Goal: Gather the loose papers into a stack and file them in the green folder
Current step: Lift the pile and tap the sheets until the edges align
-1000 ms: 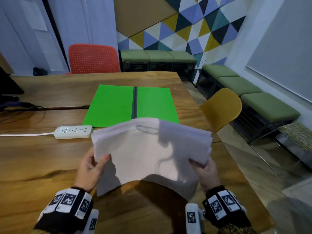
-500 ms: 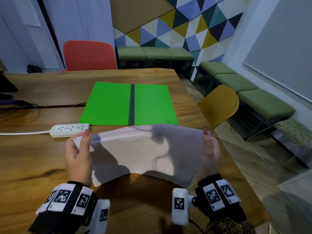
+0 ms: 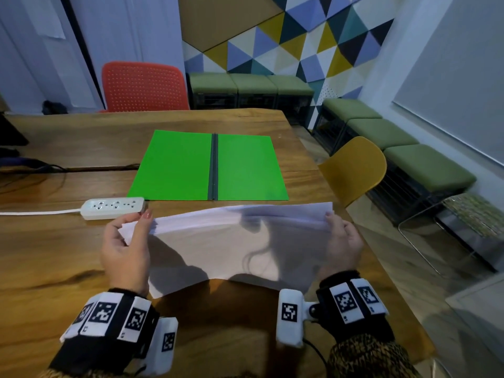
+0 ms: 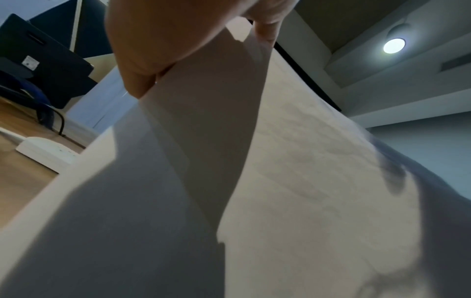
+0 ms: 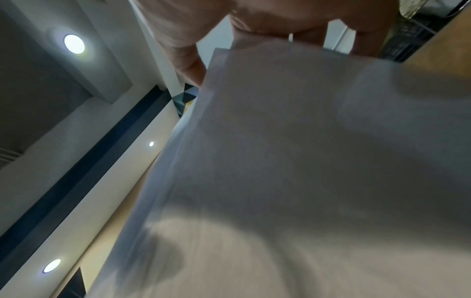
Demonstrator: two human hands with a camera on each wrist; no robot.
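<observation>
While both hands grip the papers (image 3: pixel 234 241) at their side edges, left hand (image 3: pixel 124 249) curled round the left edge and right hand (image 3: pixel 342 241) round the right, gathering looks done but squaring does not: sheet edges fan out unevenly at the left corner. Filing is left; the folder (image 3: pixel 207 166) lies open and flat on the table (image 3: pixel 54 255), just beyond the stack, nothing in it. White, thin, sagging sheets, held above the near table, power strip (image 3: pixel 113 207) to their left.
</observation>
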